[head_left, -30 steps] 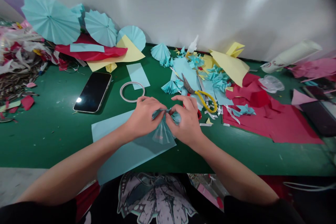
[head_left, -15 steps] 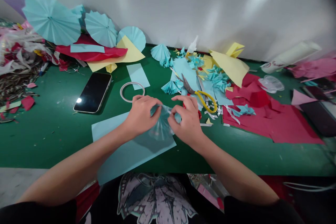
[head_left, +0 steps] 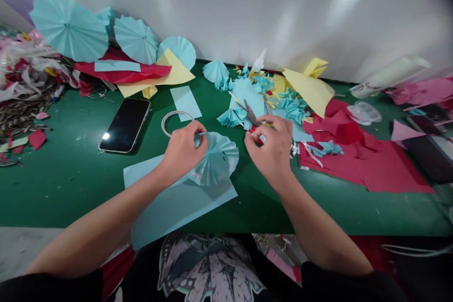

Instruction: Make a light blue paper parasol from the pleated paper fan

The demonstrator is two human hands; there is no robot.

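Observation:
My left hand [head_left: 186, 151] pinches the left edge of a pleated light-blue paper fan [head_left: 215, 158], opened to a nearly round shape. Under it lies a flat light-blue sheet [head_left: 177, 207]. To the right, my right hand [head_left: 272, 148] is off the fan, thumb and forefinger pressed together; anything between them is too small to make out. It covers the yellow handles of the scissors, whose blades [head_left: 250, 113] show just beyond. A roll of white tape [head_left: 168, 122] lies behind my left hand, partly over a small blue strip [head_left: 186, 101].
A phone [head_left: 125, 125] lies at the left. Blue paper fans [head_left: 71, 28] lean along the wall. Small folded blue pieces [head_left: 292, 104], yellow paper [head_left: 311, 89] and red sheets [head_left: 382, 170] cover the right side. A white glue bottle [head_left: 259, 61] stands at the back.
My right hand has let go of the fan and moved right, over the scissors' handles. The fan has spread wider, and my left hand has shifted slightly left with it.

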